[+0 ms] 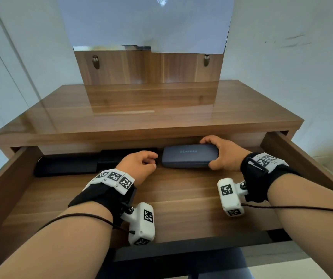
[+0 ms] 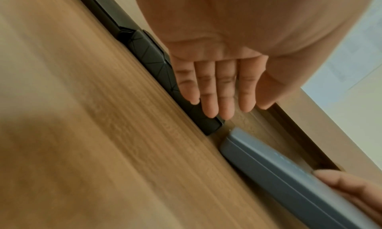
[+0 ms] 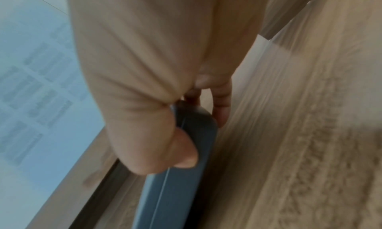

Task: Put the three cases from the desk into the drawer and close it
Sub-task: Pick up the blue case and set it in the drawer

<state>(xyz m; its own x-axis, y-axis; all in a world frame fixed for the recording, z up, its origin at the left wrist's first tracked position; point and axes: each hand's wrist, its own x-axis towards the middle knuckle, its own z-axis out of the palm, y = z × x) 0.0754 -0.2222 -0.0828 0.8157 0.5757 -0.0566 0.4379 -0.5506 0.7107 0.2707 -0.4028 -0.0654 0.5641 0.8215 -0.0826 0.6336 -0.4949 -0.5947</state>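
Cases in the open drawer (image 1: pixel 181 208), along its back.
My right hand (image 1: pixel 225 153) grips the blue case (image 1: pixel 188 156) at 1 o'clock; left hand (image 1: pixel 138 165), fingers relaxed, rests by two black cases (image 1: pixel 67 165).

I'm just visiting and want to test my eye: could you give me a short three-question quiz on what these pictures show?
1. True or false: the wooden drawer stands open.
2. How many cases lie in it?
3. Which hand grips the blue-grey rectangular case: A left hand, B right hand?

Key:
1. True.
2. Three: the blue-grey one, a black faceted case and a flat black case.
3. B; its fingers and thumb curl round one end.
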